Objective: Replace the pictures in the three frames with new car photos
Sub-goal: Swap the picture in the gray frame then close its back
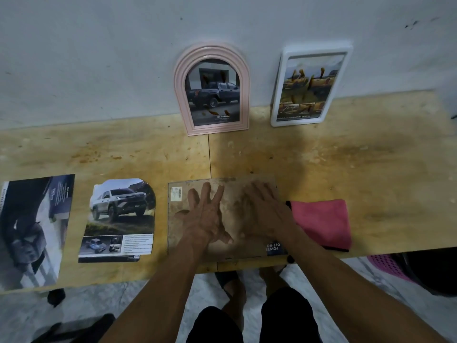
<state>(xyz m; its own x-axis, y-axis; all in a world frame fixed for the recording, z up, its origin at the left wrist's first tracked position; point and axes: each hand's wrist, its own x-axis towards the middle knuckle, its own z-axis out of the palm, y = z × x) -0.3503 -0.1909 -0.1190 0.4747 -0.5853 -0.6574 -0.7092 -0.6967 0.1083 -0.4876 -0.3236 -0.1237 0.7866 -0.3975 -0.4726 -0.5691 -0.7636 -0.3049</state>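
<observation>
Pressing brown backing board (222,219) flat at 6 o'clock on table (346,157); left hand (205,216) and right hand (262,209) both splayed, palms down, gripping nothing. Seating board squarely over photo, blue corner (275,248) peeking at 5 o'clock. Keeping pressure even, edges aligned. Pink arched frame (211,90) leaning at 12, white frame (310,86) at 1.

Both hands lay flat, palms down.
The left hand (206,214) had its fingers spread straight forward; the right hand (265,209) lay beside it, fingers extended together, both forearms reaching forward.
</observation>
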